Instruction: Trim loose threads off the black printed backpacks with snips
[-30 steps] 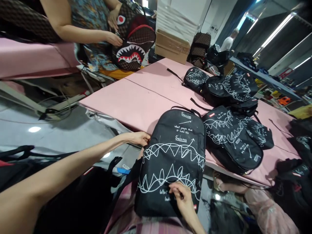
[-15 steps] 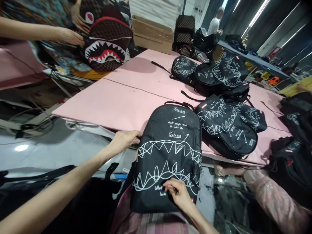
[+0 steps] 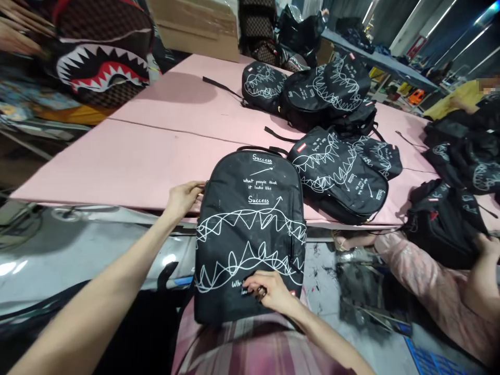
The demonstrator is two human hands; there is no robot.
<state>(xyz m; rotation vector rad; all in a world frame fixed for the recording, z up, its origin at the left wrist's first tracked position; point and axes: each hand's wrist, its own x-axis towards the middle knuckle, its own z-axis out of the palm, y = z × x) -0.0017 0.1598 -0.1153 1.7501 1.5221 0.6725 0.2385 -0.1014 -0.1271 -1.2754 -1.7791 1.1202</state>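
A black backpack with white scribbled teeth and the word "Success" lies half on the pink table, its lower end over my lap. My left hand grips its upper left side edge. Near the bottom of the front, my right hand pinches something small and dark on the fabric; what it is cannot be made out.
Several more black scribble backpacks are piled on the table to the right and at the back. A shark-mouth backpack and a cardboard box stand at the far left. A person in pink trousers sits at right with a black bag.
The view has swung left and down, so everything has shifted in frame. My hands keep their places on the backpack. The other person's arms at the upper left have left the picture.
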